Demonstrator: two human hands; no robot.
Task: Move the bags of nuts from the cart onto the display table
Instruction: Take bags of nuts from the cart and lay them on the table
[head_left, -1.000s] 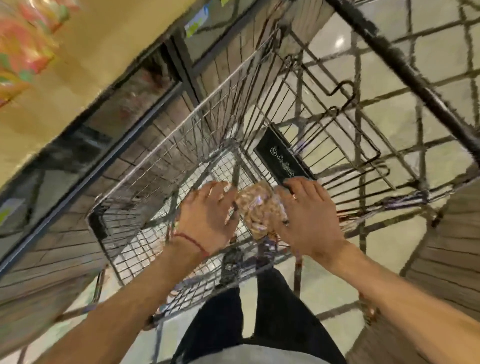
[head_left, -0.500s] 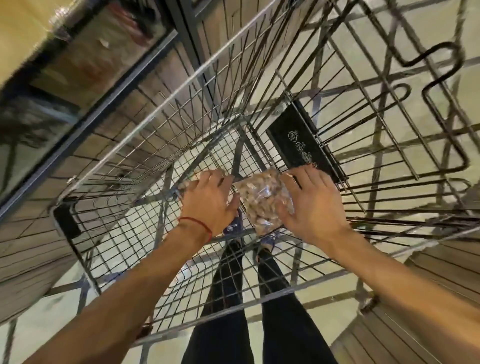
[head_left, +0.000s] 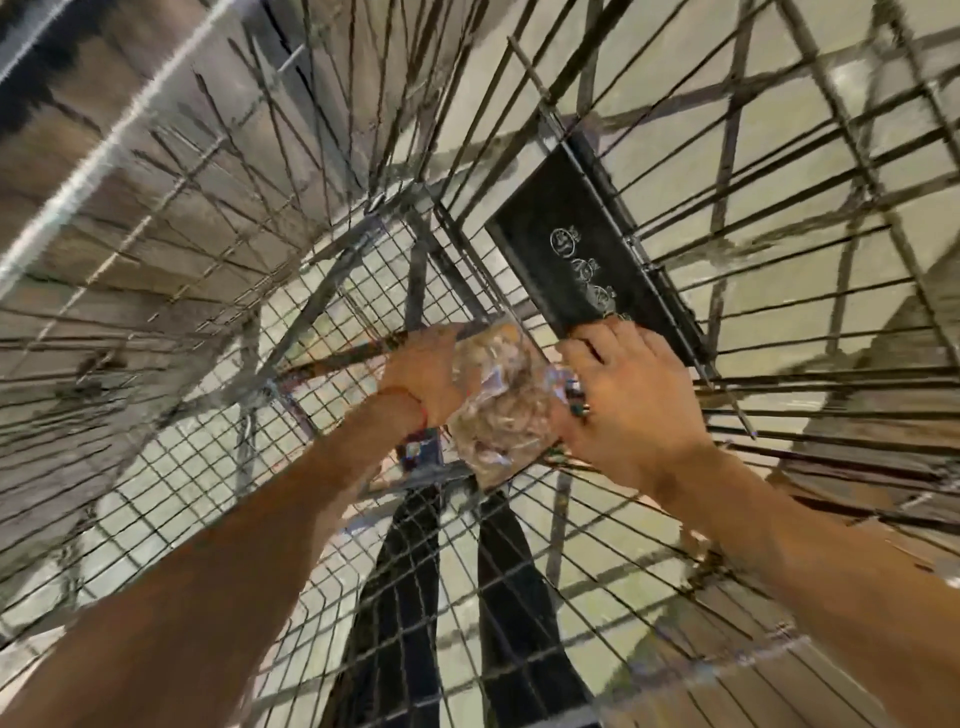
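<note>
A clear plastic bag of nuts (head_left: 501, 410) lies low inside the wire shopping cart (head_left: 270, 415), near its mesh floor. My left hand (head_left: 428, 374) grips the bag's left side, fingers curled over its top edge. On the bag's right side is my right hand (head_left: 623, 395), whose fingers wrap round that edge. Both forearms reach down into the cart. The bag's underside is hidden. The display table is out of view.
A black plastic flap (head_left: 587, 265) with white symbols hangs on the cart's wire wall just above my right hand. Wire walls close in on all sides. Tiled floor and my dark trouser legs (head_left: 405, 597) show through the mesh. Wooden panelling (head_left: 104, 171) runs along the left.
The camera has dropped closer into the cart. Both hands have closed tighter on the bag, and my left hand has turned so its fingers hook over the bag's top.
</note>
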